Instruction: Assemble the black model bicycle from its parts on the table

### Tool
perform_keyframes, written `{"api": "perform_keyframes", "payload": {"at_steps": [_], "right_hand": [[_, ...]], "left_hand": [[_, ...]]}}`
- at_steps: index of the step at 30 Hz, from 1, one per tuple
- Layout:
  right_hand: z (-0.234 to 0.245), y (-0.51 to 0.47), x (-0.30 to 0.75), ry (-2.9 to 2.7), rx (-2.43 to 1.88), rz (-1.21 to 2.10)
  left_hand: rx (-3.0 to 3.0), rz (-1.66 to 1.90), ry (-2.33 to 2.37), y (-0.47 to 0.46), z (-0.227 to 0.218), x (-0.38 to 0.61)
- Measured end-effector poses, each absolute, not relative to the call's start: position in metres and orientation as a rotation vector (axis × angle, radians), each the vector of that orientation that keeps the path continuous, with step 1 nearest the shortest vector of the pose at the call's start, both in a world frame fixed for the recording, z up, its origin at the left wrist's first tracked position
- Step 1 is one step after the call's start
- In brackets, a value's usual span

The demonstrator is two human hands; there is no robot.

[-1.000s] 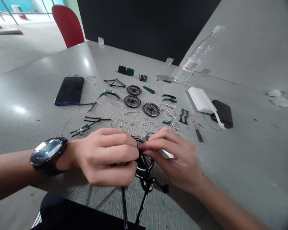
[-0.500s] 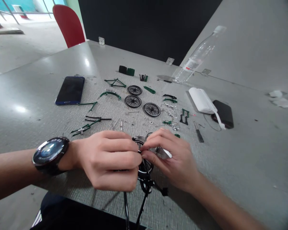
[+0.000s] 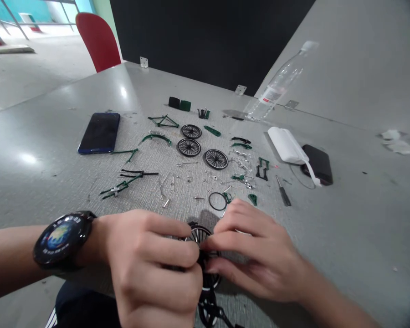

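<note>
Both my hands meet around a black miniature bicycle (image 3: 207,307) close to the table's front edge. My left hand (image 3: 153,264), with a watch on its wrist, curls its fingers round the bicycle's left side. From the right, my right hand (image 3: 256,253) pinches at the bicycle's wheel (image 3: 200,233) with thumb and fingers. The fingers hide most of the frame and the exact spot they grip. Just beyond them lie a thin black ring (image 3: 217,201) and a small green part (image 3: 253,199).
Loose wheels (image 3: 216,159), a green frame (image 3: 163,121), forks (image 3: 123,182) and tiny metal pieces spread across the grey table. A phone (image 3: 99,132) lies left. On the right are a screwdriver (image 3: 283,191), a white case (image 3: 287,145) and a plastic bottle (image 3: 276,86).
Both hands and the bicycle have come lower in the view, nearer to me. The black ring and small metal pieces behind the hands now show more fully.
</note>
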State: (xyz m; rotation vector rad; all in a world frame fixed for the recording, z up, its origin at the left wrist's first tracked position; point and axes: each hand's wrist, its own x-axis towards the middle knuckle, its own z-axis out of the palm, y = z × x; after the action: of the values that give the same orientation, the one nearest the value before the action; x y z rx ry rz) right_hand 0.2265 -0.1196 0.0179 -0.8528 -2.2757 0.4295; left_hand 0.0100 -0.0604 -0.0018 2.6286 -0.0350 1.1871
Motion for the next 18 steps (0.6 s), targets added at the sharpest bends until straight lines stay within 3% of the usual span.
{"api": "perform_keyframes", "payload": {"at_steps": [4,12,18], "right_hand": [[0.019,-0.124,0.230,-2.290,-0.868,0.420],[0.018,-0.133,0.225,-2.467,-0.892,-0.017],[0.020,-0.128,0.231,-2.407,-0.901,0.189]], "left_hand": [[2.630,1.460,-0.514,-0.060,-0.010,0.012],[2.465,1.356,-0.382,-0.070,-0.031,0.011],[2.443,1.233,-0.261,-0.065,-0.032,0.006]]}}
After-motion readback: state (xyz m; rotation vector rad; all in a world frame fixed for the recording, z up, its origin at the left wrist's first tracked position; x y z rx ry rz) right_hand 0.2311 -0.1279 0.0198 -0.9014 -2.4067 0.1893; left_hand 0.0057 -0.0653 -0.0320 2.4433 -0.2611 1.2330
